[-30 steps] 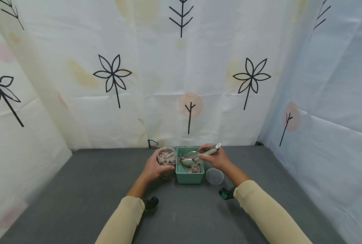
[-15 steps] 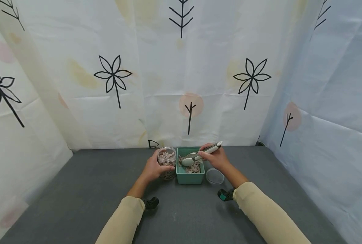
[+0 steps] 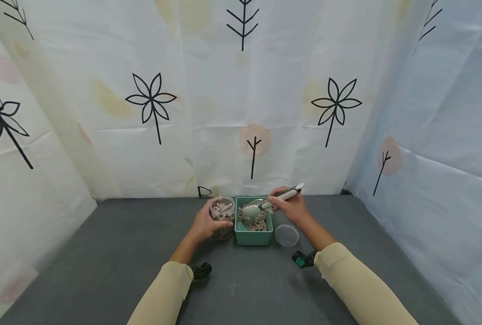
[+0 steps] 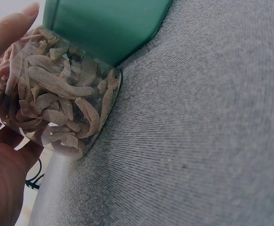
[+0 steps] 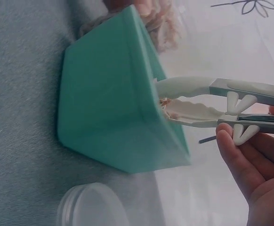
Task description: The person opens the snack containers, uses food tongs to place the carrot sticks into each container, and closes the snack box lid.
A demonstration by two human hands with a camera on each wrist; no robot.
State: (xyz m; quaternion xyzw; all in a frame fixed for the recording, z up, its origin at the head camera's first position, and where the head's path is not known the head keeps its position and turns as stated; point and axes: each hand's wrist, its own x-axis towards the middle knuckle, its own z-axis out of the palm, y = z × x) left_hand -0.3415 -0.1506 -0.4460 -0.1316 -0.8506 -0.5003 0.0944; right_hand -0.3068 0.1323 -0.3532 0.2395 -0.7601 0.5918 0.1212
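Note:
My left hand (image 3: 203,223) grips a clear jar (image 3: 222,216) standing on the table, its mouth uncovered. Brownish dried strips (image 4: 61,89) fill the jar, seen through its wall in the left wrist view. Against the jar's right side is a green rectangular bin (image 3: 253,238) holding a heap of similar strips (image 3: 258,223). With my right hand (image 3: 290,206) I hold a pair of tongs (image 5: 198,101), white-headed with grey handles. Their heads dip over the bin's rim among the strips; whether they clasp any is partly hidden.
A clear round lid (image 3: 287,235) lies on the grey table (image 3: 233,289), just right of the bin. White patterned cloth (image 3: 208,158) hangs behind the table and along both sides.
My right hand has shifted slightly right and the tongs' handle end has risen. The tong heads have turned within the bin. My left hand keeps holding the jar in place.

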